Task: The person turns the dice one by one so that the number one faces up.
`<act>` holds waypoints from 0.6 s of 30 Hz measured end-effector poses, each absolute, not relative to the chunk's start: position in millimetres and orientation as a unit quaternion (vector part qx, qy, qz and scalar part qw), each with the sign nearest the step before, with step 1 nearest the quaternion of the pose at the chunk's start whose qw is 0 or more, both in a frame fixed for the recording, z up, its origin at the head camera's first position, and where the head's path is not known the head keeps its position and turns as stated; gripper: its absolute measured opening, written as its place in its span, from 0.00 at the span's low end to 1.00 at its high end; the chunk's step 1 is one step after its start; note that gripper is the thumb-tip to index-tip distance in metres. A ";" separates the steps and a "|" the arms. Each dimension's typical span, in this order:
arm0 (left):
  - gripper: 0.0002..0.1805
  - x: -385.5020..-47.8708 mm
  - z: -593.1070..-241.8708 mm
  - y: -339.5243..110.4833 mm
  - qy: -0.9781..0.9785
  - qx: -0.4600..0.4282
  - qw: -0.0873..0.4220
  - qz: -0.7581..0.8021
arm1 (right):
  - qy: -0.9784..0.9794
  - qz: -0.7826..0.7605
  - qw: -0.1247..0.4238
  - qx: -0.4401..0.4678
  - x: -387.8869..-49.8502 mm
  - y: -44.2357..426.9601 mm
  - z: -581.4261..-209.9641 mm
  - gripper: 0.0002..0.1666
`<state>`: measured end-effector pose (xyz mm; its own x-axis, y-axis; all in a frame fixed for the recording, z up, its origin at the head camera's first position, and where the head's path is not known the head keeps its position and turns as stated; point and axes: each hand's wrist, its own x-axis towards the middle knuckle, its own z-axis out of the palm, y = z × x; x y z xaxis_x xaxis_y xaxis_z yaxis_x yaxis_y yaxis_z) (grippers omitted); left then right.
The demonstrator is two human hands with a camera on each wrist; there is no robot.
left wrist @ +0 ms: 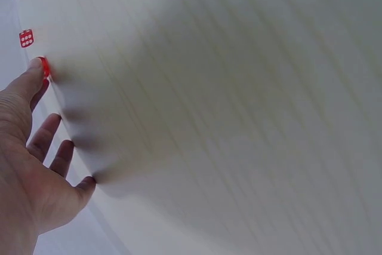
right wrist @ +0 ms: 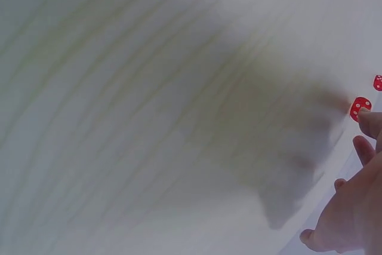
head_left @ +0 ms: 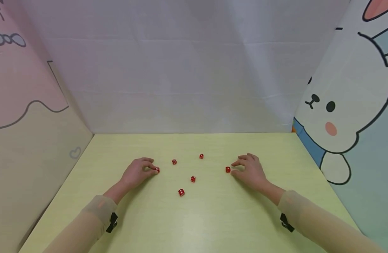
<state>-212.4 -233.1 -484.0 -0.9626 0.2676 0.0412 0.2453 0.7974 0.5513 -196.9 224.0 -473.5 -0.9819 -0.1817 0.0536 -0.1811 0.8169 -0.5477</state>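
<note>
Pale-yellow table (head_left: pixel 194 225); red, white-pipped dice (head_left: pixel 181 192); left fingers (head_left: pixel 149 165) pinch one; right fingers (head_left: pixel 239 163) slightly parted at another

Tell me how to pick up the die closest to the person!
Probably pinch that die by two opposite side faces, thumb on one and a finger on the other, coming down from above on the person's side. It's a little cube with flat sides, sitting on the table, and no other die touches it.
</note>
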 end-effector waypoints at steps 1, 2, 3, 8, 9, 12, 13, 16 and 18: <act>0.07 -212.3 -483.9 -233.0 0.948 0.135 0.019 0.288 | 0.955 -0.279 -0.006 -0.102 -196.5 224.8 -472.7 0.15; 0.07 -212.1 -483.9 -232.9 0.948 0.134 0.019 0.288 | 0.957 -0.271 -0.012 -0.107 -196.1 225.6 -472.0 0.15; 0.07 -211.9 -483.7 -232.8 0.948 0.134 0.019 0.288 | 0.958 -0.261 -0.020 -0.114 -196.0 226.3 -471.4 0.15; 0.07 -212.0 -484.0 -232.4 0.948 0.138 0.018 0.287 | 0.963 -0.231 -0.043 -0.135 -196.4 227.0 -471.9 0.14; 0.07 -212.1 -484.1 -232.3 0.948 0.139 0.018 0.287 | 0.963 -0.229 -0.044 -0.136 -196.8 226.8 -472.6 0.14; 0.07 -211.8 -484.3 -232.4 0.948 0.137 0.017 0.288 | 0.963 -0.227 -0.041 -0.137 -198.3 225.3 -475.1 0.14; 0.07 -211.7 -484.3 -232.5 0.948 0.137 0.017 0.288 | 0.963 -0.229 -0.039 -0.135 -198.8 224.7 -476.0 0.14; 0.07 -211.4 -484.4 -232.5 0.947 0.134 0.018 0.291 | 0.961 -0.242 -0.030 -0.131 -200.4 222.2 -477.2 0.14; 0.07 -211.4 -484.5 -232.6 0.947 0.135 0.018 0.292 | 0.960 -0.250 -0.024 -0.128 -201.1 220.5 -477.6 0.14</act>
<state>-211.4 -232.6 -484.5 -0.9631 0.2654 0.0451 0.2447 0.7936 0.5570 -201.1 220.5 -477.6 -0.9661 -0.2333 0.1107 -0.2577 0.8427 -0.4727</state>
